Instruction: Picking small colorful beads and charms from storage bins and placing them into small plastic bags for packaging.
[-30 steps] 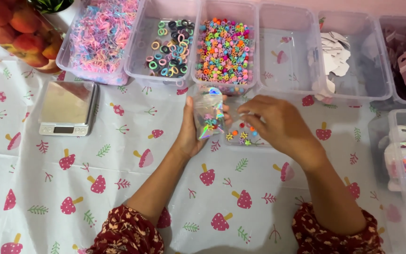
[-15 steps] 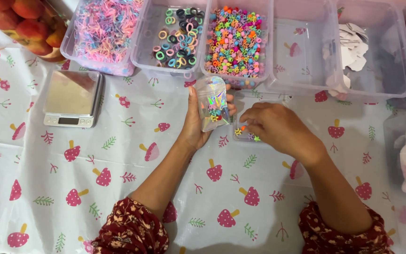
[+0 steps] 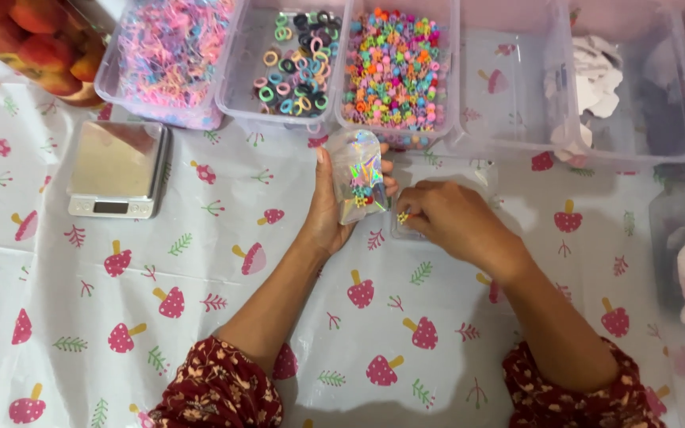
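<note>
A shiny pouch is held upright in the left grip; small clips are pinched by the right grip just beside it; filling appears partly done.

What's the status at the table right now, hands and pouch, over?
Left hand holding shiny pouch upright. Right hand pinching small clips over a clear tray. Bins of clips beyond; nothing between hands.
</note>
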